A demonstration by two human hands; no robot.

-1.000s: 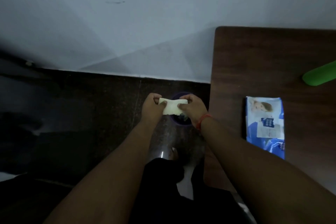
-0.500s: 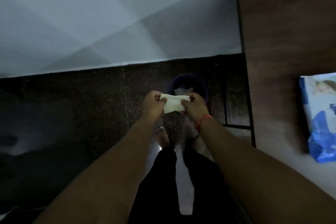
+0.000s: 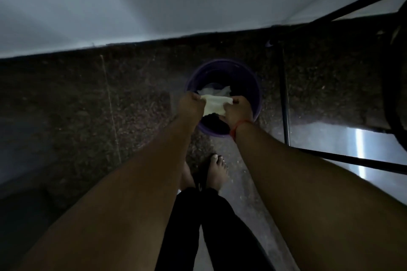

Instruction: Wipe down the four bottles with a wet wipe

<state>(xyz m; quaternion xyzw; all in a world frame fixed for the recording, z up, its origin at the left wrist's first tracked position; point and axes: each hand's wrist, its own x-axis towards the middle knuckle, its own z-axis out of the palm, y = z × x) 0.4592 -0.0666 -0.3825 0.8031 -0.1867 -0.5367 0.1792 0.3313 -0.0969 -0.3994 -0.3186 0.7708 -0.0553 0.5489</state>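
A pale wet wipe (image 3: 214, 104) is stretched between both hands above a purple bin (image 3: 255, 94) on the dark floor. My left hand (image 3: 191, 103) pinches the wipe's left edge and my right hand (image 3: 236, 112) pinches its right edge; a red thread circles the right wrist. Crumpled white wipes (image 3: 214, 91) lie inside the bin under the held wipe. No bottle is in view.
The black metal frame of the table (image 3: 285, 103) stands right of the bin, its bars running across the right side. A white wall (image 3: 154, 6) meets the speckled floor behind the bin. My bare feet (image 3: 217, 171) stand just in front of the bin.
The view has tilted down and left: the tabletop and the wipes pack have left the picture. Both hands, still holding the wipe, now hang directly over the bin's opening.
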